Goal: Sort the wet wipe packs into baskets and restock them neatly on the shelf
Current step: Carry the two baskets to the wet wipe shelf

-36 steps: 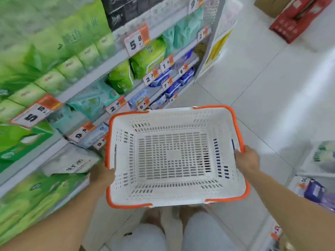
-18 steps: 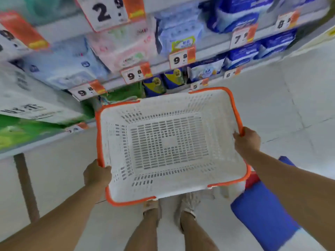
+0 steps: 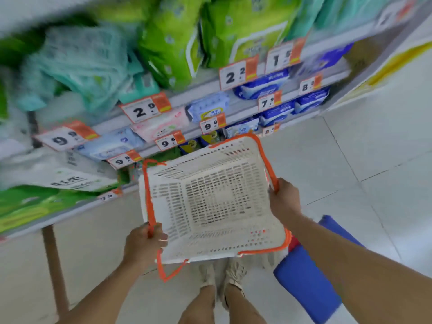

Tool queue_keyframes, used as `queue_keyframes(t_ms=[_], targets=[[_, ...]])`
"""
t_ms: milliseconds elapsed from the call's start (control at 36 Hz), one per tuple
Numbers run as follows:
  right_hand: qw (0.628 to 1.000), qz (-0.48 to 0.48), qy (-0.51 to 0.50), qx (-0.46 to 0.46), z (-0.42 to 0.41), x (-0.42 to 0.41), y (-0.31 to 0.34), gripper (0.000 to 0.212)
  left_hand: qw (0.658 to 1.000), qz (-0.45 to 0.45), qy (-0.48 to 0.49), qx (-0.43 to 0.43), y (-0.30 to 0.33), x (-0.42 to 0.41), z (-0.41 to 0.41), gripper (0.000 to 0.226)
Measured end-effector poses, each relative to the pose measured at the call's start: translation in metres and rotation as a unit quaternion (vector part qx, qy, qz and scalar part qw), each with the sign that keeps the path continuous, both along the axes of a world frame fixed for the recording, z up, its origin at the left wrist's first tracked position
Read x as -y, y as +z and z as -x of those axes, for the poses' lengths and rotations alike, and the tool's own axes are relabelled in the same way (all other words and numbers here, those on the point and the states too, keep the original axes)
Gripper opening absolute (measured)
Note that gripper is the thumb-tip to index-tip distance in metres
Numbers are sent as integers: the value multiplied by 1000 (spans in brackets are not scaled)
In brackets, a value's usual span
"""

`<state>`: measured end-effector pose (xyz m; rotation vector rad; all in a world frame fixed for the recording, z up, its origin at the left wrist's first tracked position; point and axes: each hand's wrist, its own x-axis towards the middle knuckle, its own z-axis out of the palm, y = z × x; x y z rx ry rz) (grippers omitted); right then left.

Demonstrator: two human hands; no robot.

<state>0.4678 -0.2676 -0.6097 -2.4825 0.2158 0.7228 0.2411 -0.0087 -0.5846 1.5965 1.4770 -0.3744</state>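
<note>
You grip the empty white slotted plastic basket with orange rim at frame centre, left hand and right hand fingers curled round its rim; next, set it down and load the pale wet wipe packs shelved above.

Tiered white metal shelf carries green, teal, pink and blue soft wipe packs; a blue rectangular plastic bin sits on the pale tiled floor.

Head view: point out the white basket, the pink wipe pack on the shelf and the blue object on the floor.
white basket (image 3: 210,202): head view, on the slotted bottom.
pink wipe pack (image 3: 161,126): head view, on its front face.
blue object (image 3: 306,277): head view, on its top surface.
</note>
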Motion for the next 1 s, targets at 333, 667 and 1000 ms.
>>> queue_keyframes(t_ms=[333, 667, 1000], targets=[[997, -41, -61, -4, -23, 81, 138, 9, 984, -165, -61, -10, 102, -45, -5, 25], [981, -97, -166, 2, -58, 235, 223, 8, 983, -70, -160, 64, 174, 49, -77, 4], [991, 57, -68, 104, -183, 346, 233, 14, 994, -34, -43, 90, 176, 214, -153, 11]])
